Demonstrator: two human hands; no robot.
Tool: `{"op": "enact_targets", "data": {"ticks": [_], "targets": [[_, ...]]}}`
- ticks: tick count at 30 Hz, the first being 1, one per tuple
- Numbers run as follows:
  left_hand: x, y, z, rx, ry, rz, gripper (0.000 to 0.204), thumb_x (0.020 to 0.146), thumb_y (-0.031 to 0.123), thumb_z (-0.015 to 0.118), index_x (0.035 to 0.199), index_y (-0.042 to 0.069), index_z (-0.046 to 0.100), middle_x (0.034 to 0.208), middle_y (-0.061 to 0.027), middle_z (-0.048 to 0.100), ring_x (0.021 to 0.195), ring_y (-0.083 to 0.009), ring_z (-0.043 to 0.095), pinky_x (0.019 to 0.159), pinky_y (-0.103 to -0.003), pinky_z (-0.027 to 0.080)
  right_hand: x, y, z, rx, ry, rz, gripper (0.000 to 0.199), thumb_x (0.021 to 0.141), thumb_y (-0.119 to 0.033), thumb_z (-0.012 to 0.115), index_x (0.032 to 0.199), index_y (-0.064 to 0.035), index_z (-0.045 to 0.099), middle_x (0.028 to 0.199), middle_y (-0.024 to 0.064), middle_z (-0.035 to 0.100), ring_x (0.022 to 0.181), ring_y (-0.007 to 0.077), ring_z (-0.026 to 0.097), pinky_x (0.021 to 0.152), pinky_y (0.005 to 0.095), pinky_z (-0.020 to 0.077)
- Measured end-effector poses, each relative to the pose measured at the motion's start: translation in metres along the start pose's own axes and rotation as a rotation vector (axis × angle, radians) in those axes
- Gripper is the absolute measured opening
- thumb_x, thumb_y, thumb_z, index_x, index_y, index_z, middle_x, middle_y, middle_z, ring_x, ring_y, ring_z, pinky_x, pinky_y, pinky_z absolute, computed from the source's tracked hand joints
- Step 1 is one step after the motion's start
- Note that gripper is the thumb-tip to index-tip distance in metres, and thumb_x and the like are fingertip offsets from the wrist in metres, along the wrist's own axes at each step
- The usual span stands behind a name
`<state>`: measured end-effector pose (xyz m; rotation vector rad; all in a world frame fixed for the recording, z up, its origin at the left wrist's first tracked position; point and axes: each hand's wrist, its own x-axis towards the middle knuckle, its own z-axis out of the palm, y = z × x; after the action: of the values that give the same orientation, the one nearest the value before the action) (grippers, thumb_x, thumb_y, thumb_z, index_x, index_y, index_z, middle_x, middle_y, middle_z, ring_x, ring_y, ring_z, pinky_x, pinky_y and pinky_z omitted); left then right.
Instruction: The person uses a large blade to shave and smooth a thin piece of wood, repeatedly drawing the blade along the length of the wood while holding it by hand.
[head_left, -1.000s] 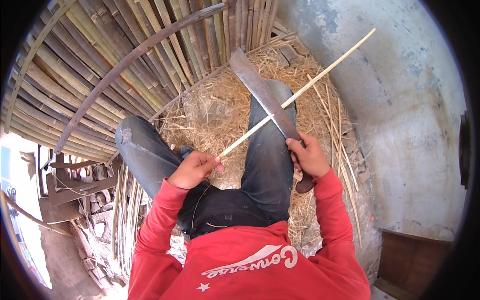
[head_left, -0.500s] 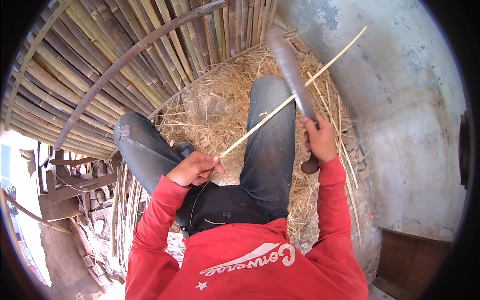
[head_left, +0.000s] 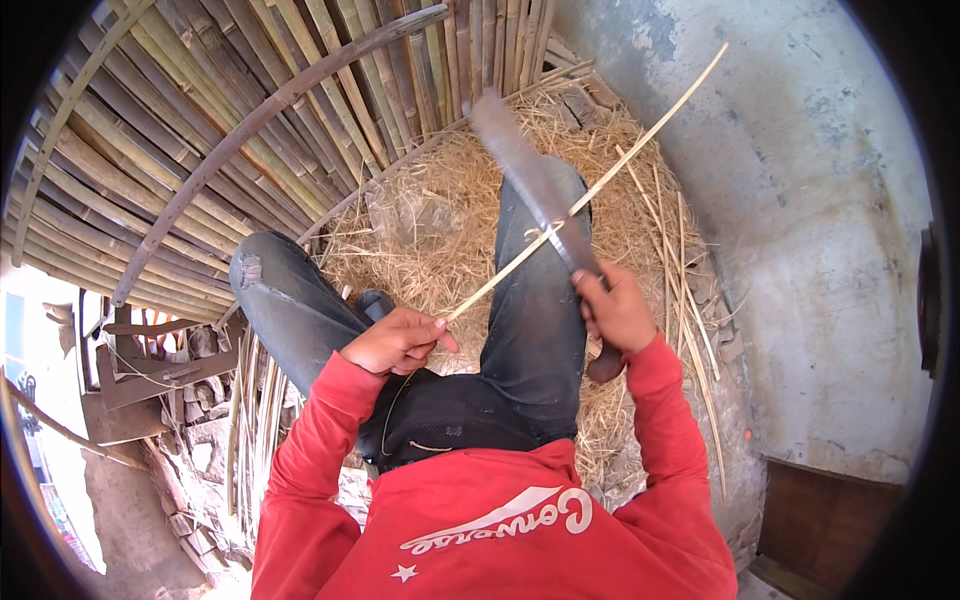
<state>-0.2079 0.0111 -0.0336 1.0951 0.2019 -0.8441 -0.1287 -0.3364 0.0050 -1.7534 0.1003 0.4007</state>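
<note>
My left hand (head_left: 400,342) pinches the near end of a long, pale bamboo strip (head_left: 640,145). The strip slants up to the right over my thigh, its far end by the wall. My right hand (head_left: 617,308) is closed round the dark handle of a large knife (head_left: 520,158), whose broad blade points up and left, blurred toward its tip. The blade crosses the strip over my right thigh. A small curl of shaving (head_left: 532,233) clings to the strip just left of the blade.
Shavings (head_left: 430,200) cover the floor around my legs. Loose strips lie on the right (head_left: 690,310) and a bundle of strips (head_left: 255,430) on the left. A bamboo slat panel (head_left: 230,140) leans at the upper left; a plastered wall (head_left: 820,250) rises on the right.
My right hand has moved left and toward me, drawing the knife along the strip, and the blade now leans further left. My left hand stays nearly in place, still pinching the strip.
</note>
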Motion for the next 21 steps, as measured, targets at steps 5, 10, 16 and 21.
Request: {"op": "enact_targets", "data": {"ticks": [5, 10, 16, 21], "targets": [[-0.003, -0.001, -0.003, 0.082, 0.015, 0.042, 0.042, 0.113, 0.029, 0.054, 0.107, -0.008, 0.072, 0.058, 0.007, 0.035, 0.043, -0.0049, 0.03, 0.041, -0.025, 0.022, 0.006, -0.015, -0.012, 0.008, 0.007, -0.003, 0.027, 0.105, -0.027, 0.065, 0.114, -0.002, 0.067, 0.063, 0.0003, 0.056, 0.044, 0.0087, 0.05, 0.041, 0.0264, 0.0393], [0.004, 0.0, 0.006, 0.076, 0.024, 0.051, 0.042, 0.112, 0.032, 0.056, 0.109, -0.006, 0.073, 0.057, 0.0081, 0.033, 0.044, -0.0046, 0.027, 0.041, -0.026, 0.019, -0.009, -0.014, 0.009, -0.128, -0.103, 0.064, 0.026, 0.104, -0.025, 0.066, 0.114, -0.0007, 0.066, 0.064, 0.0005, 0.055, 0.045, 0.0083, 0.048, 0.042, 0.0262, 0.0398], [-0.004, 0.011, 0.01, 0.043, -0.012, 0.131, 0.037, 0.112, 0.027, 0.055, 0.105, -0.005, 0.074, 0.056, 0.0079, 0.037, 0.043, -0.0033, 0.029, 0.042, -0.025, 0.021, -0.021, -0.025, 0.0, 0.341, -0.269, 0.207, 0.023, 0.105, -0.026, 0.063, 0.099, -0.0036, 0.059, 0.062, 0.0026, 0.052, 0.042, 0.0107, 0.046, 0.039, 0.027, 0.0392], [-0.033, 0.087, 0.018, 0.425, 0.646, 0.637, 0.034, 0.112, 0.027, 0.056, 0.103, 0.0, 0.076, 0.056, 0.0104, 0.041, 0.046, -0.0013, 0.031, 0.043, -0.024, 0.022, -0.017, -0.056, 0.001, 0.491, -0.105, -0.074, 0.027, 0.106, -0.032, 0.059, 0.098, -0.0063, 0.056, 0.066, 0.0034, 0.054, 0.04, 0.0122, 0.048, 0.038, 0.0271, 0.0412]]}}
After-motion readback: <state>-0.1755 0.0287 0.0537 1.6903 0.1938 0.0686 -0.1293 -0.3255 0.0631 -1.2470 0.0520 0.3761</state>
